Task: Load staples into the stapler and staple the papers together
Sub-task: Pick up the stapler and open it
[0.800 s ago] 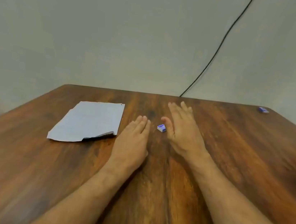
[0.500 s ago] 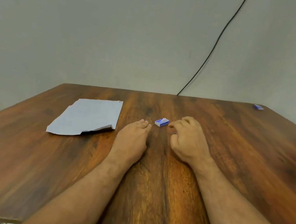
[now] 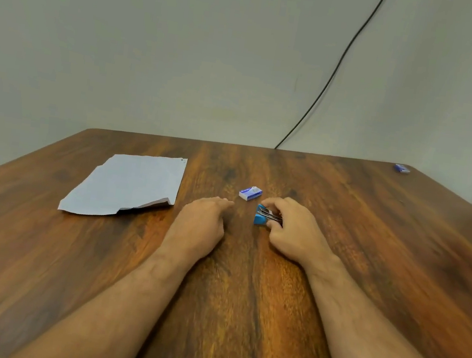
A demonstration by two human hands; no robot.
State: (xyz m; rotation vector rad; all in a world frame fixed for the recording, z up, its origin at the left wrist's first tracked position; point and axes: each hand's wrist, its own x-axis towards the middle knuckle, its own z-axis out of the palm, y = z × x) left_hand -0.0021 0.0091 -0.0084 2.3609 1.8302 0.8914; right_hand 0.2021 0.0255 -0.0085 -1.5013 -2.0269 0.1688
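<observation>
My right hand (image 3: 296,232) curls its fingers around the small blue stapler (image 3: 264,217) low on the wooden table (image 3: 241,314), while my left hand (image 3: 200,222) lies flat beside it, fingers straight and holding nothing. Just beyond sits the staple box (image 3: 250,193), with the papers (image 3: 128,185) to the left. At the far right corner lies another small blue box (image 3: 402,168).

Glossy wood table (image 3: 368,256), matt papers (image 3: 128,185)
</observation>
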